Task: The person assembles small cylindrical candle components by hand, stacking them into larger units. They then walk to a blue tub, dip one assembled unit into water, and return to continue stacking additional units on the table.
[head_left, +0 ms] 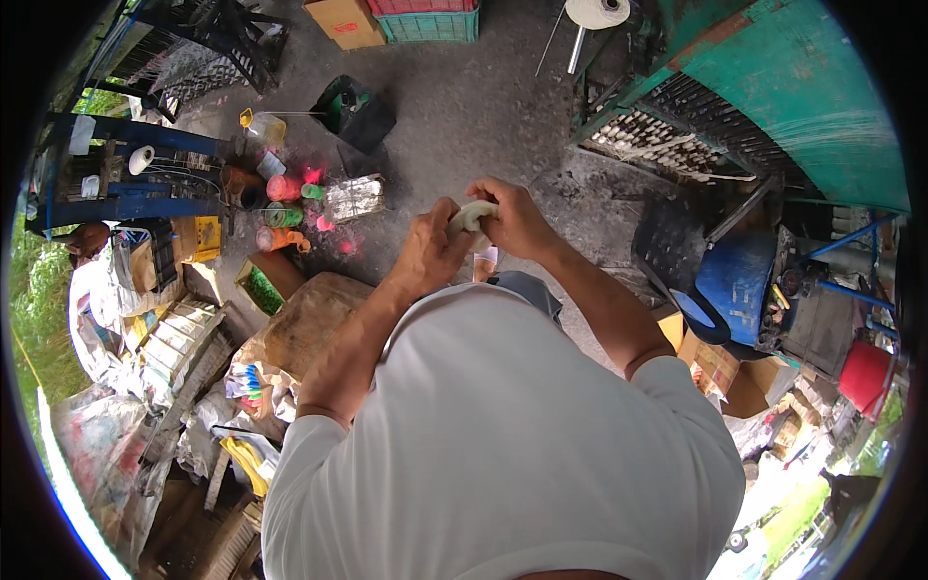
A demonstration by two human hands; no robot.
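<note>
In front of my chest, both hands hold a small cream-coloured looped bundle (470, 215), which looks like soft cord or cloth; its exact kind is not clear. My left hand (429, 248) grips its left side with fingers curled in. On the other side my right hand (513, 224) pinches it, the fingers bent over its top edge. The fingertips partly cover the bundle, and the two hands are close together.
Ahead on the left stand several paint-stained containers (283, 188), a pale block (354, 198) and a black bucket (355, 114). A white spool (597, 12) sits far ahead. Green metal sheeting (793, 87) and a blue chair (737, 290) are to the right, a brown sack (314, 324) to the left.
</note>
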